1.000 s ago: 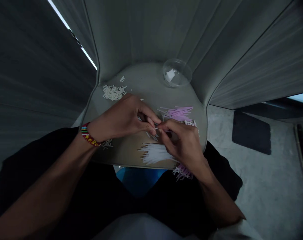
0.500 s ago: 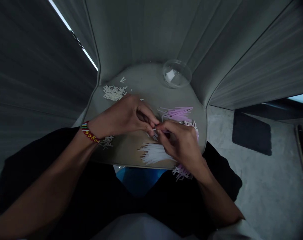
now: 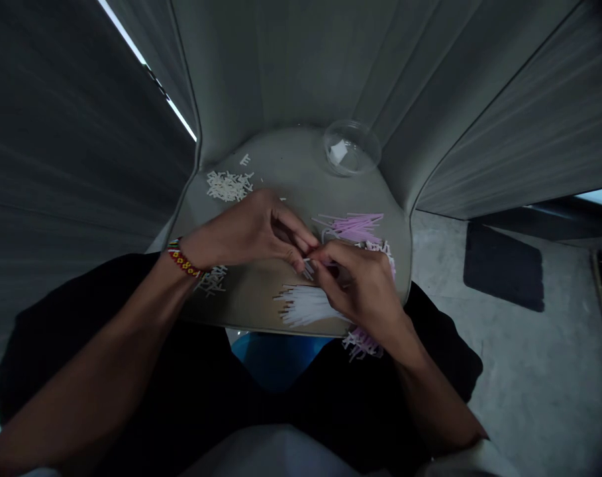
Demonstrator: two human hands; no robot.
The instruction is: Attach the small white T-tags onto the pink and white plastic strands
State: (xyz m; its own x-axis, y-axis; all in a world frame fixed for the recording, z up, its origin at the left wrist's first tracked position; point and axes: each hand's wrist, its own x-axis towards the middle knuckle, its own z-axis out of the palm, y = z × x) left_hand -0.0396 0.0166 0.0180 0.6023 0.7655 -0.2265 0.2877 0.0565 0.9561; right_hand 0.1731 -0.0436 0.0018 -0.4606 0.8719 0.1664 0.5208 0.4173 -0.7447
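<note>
"What serves as the bench?"

"A grey chair seat (image 3: 281,156), apparently for its flat surface. The left hand (image 3: 253,232) and right hand (image 3: 365,273) meet above it, the clock's center, bent inward seemingly for precision; whether either grips anything, one cannot tell."

"And around them?"

"A clear bowl (image 3: 359,156) at one o'clock, likely clear of the elbows; white sticks (image 3: 305,307) at six, roughly aligned; pink sticks (image 3: 356,227) at two; short white pieces (image 3: 230,186) at ten, perhaps separated against mixing."

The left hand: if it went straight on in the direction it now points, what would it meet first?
The left hand would most likely meet the right hand first; their fingertips look almost together, though depth makes it hard to tell if they already touch.
</note>
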